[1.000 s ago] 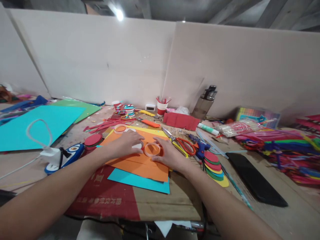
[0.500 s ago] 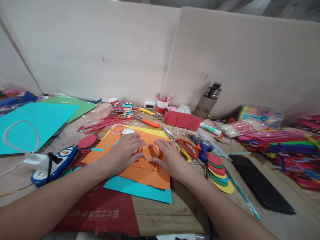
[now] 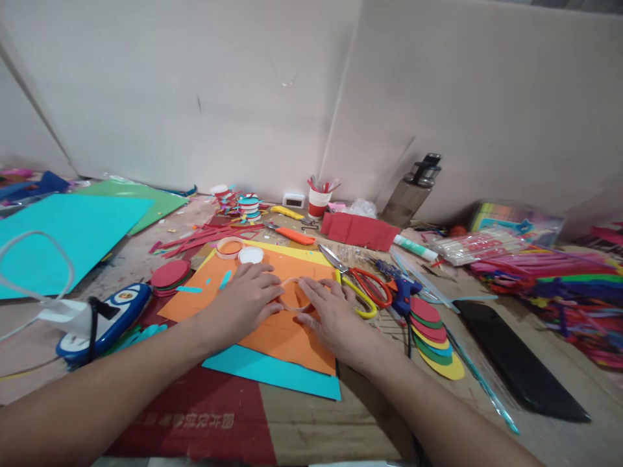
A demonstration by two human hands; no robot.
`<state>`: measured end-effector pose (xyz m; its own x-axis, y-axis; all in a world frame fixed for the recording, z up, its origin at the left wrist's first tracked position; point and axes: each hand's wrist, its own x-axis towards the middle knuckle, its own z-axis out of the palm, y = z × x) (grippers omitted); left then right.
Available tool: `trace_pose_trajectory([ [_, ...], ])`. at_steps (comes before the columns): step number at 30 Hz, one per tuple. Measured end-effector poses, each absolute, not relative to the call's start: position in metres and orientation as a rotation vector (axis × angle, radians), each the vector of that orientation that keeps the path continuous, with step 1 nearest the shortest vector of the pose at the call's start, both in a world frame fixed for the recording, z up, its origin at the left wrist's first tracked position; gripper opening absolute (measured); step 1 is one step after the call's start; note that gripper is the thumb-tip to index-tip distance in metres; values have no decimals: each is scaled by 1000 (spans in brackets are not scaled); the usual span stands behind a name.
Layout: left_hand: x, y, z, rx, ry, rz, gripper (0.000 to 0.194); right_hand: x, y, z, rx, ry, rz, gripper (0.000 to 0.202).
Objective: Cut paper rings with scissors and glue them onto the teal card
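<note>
A thin pale ring point(image 3: 294, 307) sits low over orange paper point(image 3: 272, 337), between my two hands. My left hand point(image 3: 248, 295) is at its left side, fingers bent and the thumb tip by the ring's edge. From the right, my right hand point(image 3: 333, 314) holds the ring, its fingers lying over the rim and its thumb at the near side. Under the orange sheet, a blue sheet point(image 3: 277, 374) sticks out toward me. Beyond my left hand lie a white disc point(image 3: 251, 255) and another pale ring point(image 3: 230, 247).
Scissors with orange handles point(image 3: 372, 287) and a blue glue gun point(image 3: 405, 295) lie right of my right hand. Farther right are coloured paper ovals point(image 3: 438, 347) and a black phone-like slab point(image 3: 520, 360). Red discs point(image 3: 170, 275) and a blue-and-white device point(image 3: 107, 318) lie left.
My right hand's fingers have moved left over the ring's rim, covering more of it. The ring looks narrower or more tilted. The whole view has shifted slightly.
</note>
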<state>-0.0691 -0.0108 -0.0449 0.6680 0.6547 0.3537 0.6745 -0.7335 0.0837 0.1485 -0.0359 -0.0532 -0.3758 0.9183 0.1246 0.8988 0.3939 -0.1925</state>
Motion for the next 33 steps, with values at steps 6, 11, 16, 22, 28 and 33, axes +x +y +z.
trace_pose_trajectory([
  [6, -69, -10, -42, -2809, -1099, -553, 18, 150, -39, -37, -1620, -2398, 92, 50],
  [11, -70, -9, -45, -2798, -1096, -612, 18, 151, -42, -39, -1499, -2440, 97, 50],
  [16, -70, -5, -51, -2865, -1102, -678, 21, 151, -40, -51, -1495, -2486, 168, 50],
  [22, -71, -4, -45, -2905, -1069, -807, 20, 153, -41, -45, -1455, -2479, 112, 49],
  [28, -71, -7, -38, -2942, -1063, -807, 20, 152, -43, -39, -1477, -2455, 70, 46],
  [33, -70, -6, -35, -3026, -1174, -650, 21, 152, -42, -44, -1480, -2509, 121, 48],
])
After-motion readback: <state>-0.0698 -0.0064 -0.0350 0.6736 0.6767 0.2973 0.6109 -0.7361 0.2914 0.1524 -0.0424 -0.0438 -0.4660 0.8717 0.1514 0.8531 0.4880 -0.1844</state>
